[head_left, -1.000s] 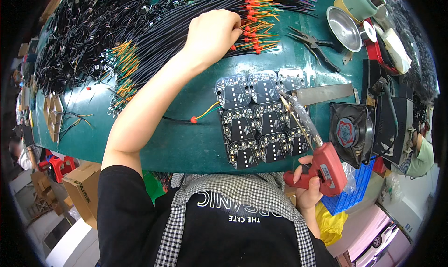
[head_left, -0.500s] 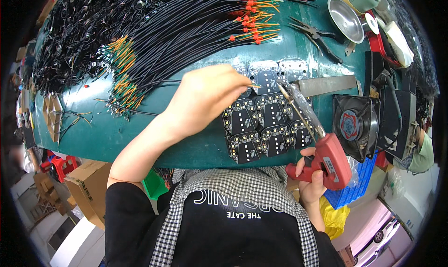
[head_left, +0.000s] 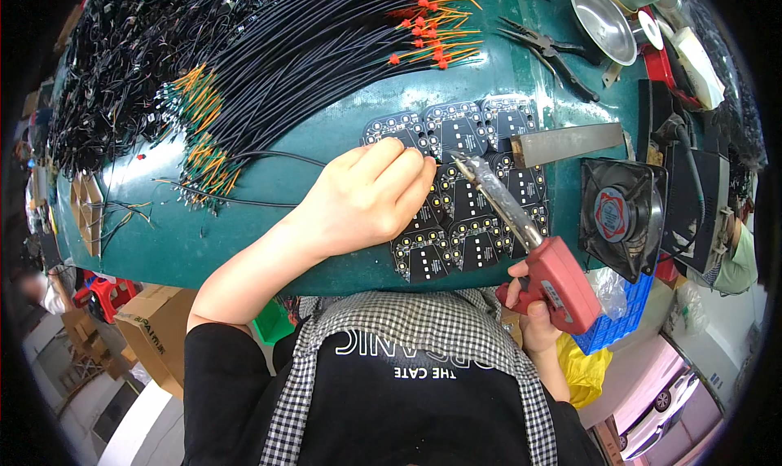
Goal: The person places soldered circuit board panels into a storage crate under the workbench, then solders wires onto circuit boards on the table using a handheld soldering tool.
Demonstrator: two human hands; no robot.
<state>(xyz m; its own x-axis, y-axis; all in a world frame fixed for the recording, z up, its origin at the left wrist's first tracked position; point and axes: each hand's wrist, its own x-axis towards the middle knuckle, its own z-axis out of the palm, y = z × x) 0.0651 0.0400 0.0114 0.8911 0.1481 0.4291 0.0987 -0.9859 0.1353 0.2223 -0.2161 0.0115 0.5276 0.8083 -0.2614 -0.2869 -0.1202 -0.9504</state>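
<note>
A panel of black circuit boards (head_left: 477, 193) with rows of small light squares lies on the green table. My left hand (head_left: 371, 187) is closed over its left part, fingertips pressed together by the upper middle boards. A black cable (head_left: 285, 154) runs into this hand from the left; the pinched end is hidden by the fingers. In my right hand (head_left: 533, 315) is a red pistol-shaped soldering gun (head_left: 560, 283). Its long barrel points up and left, and the tip is close to my left fingertips, over the boards. Whether the tip touches a board I cannot tell.
Black cables (head_left: 318, 67) with orange and green ends lie bundled beyond the boards, beside a dark tangle of wires (head_left: 114, 83). Pliers (head_left: 554, 54), a metal bowl (head_left: 603, 22), a flat metal bar (head_left: 568, 144) and a square fan (head_left: 623, 217) are on the right.
The soldering gun has moved left and slightly down, bringing its tip nearer my left fingertips. My left hand has shifted down and turned, hiding the orange wire end that showed before.
</note>
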